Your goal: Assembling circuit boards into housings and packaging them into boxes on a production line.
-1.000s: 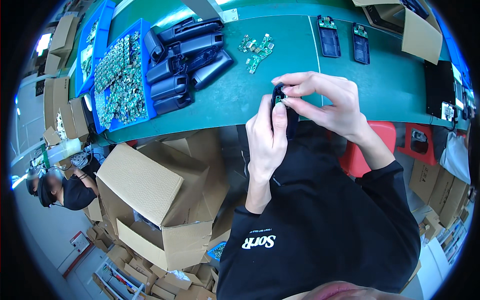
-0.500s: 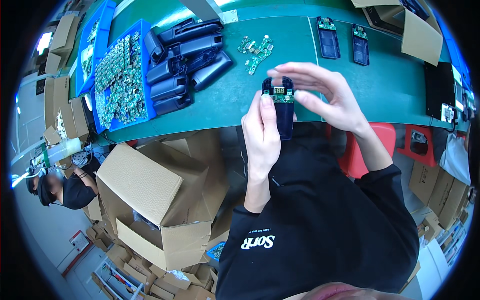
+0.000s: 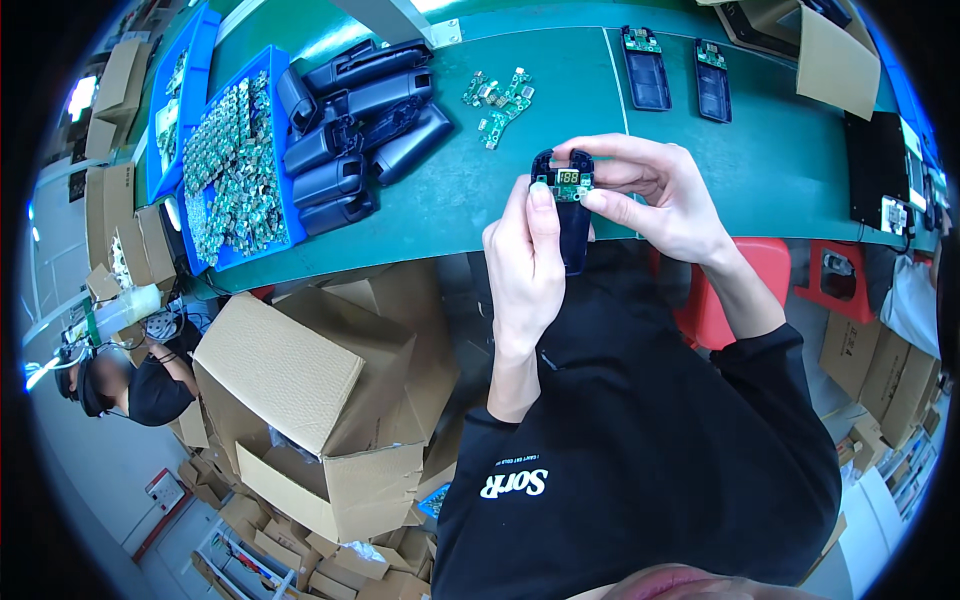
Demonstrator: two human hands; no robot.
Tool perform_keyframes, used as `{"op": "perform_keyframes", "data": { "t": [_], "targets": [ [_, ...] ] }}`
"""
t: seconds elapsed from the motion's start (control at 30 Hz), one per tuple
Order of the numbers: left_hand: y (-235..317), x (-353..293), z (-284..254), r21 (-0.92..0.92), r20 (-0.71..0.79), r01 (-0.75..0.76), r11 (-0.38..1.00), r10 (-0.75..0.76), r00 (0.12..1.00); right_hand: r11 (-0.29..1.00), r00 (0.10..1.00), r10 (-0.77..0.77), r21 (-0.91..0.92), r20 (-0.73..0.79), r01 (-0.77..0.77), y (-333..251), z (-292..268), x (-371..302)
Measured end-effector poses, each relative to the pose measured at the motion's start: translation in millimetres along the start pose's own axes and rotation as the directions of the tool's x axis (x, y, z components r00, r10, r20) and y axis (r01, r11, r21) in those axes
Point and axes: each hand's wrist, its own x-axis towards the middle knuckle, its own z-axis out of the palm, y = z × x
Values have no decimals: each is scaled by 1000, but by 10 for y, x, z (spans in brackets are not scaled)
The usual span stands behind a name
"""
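Over the bench's near edge I hold a dark plastic casing (image 3: 574,240) upright. A small green circuit board (image 3: 569,190) with a little digit display sits across its upper part. My left hand (image 3: 527,265) is closed round the casing's left side, its thumb pressed on the board's left edge. Closed on the other side, my right hand (image 3: 672,205) has its thumb at the board's right edge and its fingers at the casing's top end. Farther off on the bench lie several loose circuit boards (image 3: 492,95).
Blue bins (image 3: 296,205) of circuit boards and a pile of dark casings (image 3: 340,140) are at the left. Two casings with boards (image 3: 648,75) lie at the far right, near a cardboard box (image 3: 838,65). An open carton (image 3: 375,490) stands below left; a red stool (image 3: 750,270) is at right.
My right hand has closed in, its fingers now at the casing's top and its thumb on the board. The left hand keeps its hold. The view has shifted slightly.
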Motion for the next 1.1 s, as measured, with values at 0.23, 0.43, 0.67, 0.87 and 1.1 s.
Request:
{"op": "perform_keyframes", "data": {
  "t": [0.23,0.43,0.67,0.87,1.1],
  "targets": [
    [-29,5,57,-104,-16,42,994,-44,999,998,999,-46,-54,-17,45,-17,8,-4],
    [-31,-7,83,148,-37,19,989,-14,999,982,999,16,-187,-35,-23,-87,-19,-54],
    [-13,35,67,-110,-27,55,992,-58,998,968,971,-187,-195,-151,156,-24,163,-3],
    [-13,-8,74,-40,-58,47,998,-49,997,966,974,-167,-223,-152,131,-57,171,-54],
    [-98,2,17,-265,88,159,951,-141,986,985,994,-56,-170,-94,40,-60,73,-2]
  ]
}}
